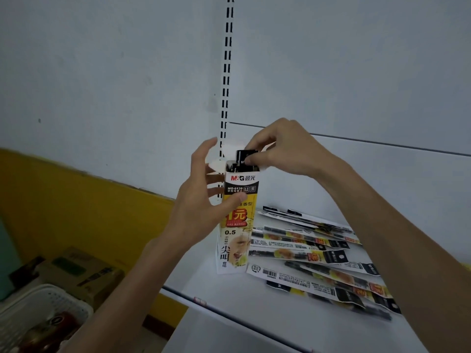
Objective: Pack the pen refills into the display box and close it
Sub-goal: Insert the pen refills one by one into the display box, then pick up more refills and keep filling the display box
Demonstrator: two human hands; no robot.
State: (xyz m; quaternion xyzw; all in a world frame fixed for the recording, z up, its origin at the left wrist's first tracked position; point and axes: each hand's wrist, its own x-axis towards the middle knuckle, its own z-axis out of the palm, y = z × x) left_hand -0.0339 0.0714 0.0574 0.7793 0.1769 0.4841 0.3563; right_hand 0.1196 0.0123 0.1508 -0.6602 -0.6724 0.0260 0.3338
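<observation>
Refills (318,258) in printed sleeves lie fanned in a loose overlapping heap on the white shelf (254,319), just to the right of the display box (238,240). That box stands upright near the shelf's left end with its top flaps open. The left hand (201,210) grips it at mid-height, thumb across the yellow front and fingers round the far side. The right hand (280,151) is above the opening, its thumb and fingers pinching the black top of one refill pack (241,157) that sticks up out of the box. Below left, a white basket (38,299) sits beside cardboard cartons (84,271).
</observation>
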